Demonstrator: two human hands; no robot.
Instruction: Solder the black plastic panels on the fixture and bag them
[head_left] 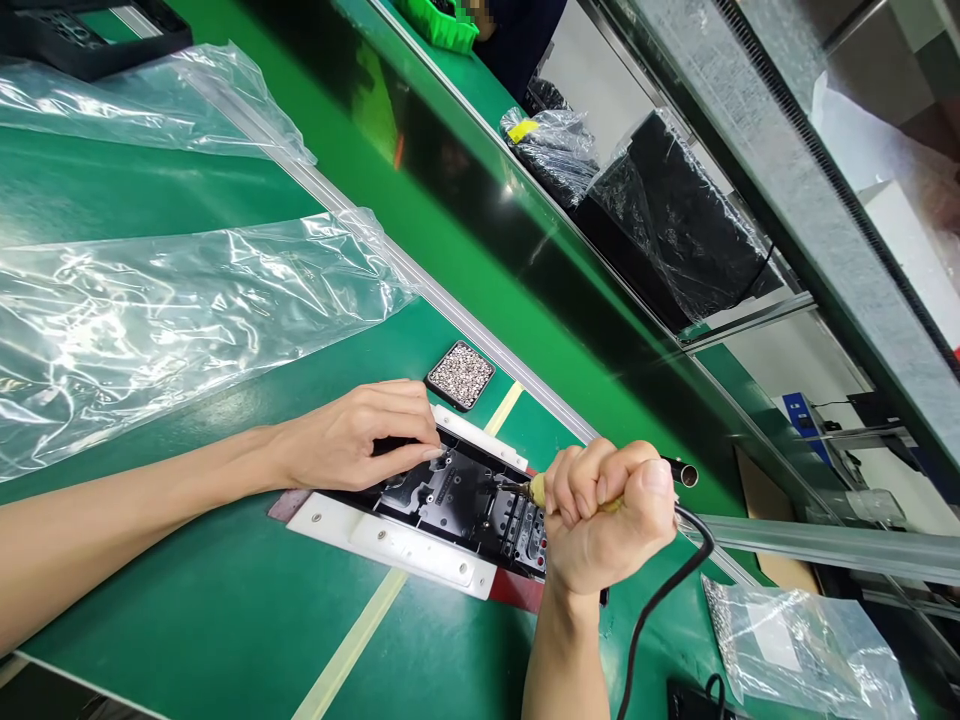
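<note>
My right hand (607,515) is a fist around the yellow handle of a soldering iron (536,490), a black cord trailing from its back end. Its metal tip points down onto a black plastic housing (450,495) with ribs, small holes and a few red spots. My left hand (375,430) lies over the housing's left end, thumb and index fingertips together near its surface; anything between them is too small to make out. White blocks (394,545) hold the housing along both long sides, over a reddish base plate (517,590).
Small metal pieces fill a black tray (460,375) behind the housing. Clear plastic bags (180,330) lie at left, another bag (810,640) at lower right. A metal rail (480,330) borders a green belt. Beyond it are wrapped black parts (675,220) and partly a person (517,40).
</note>
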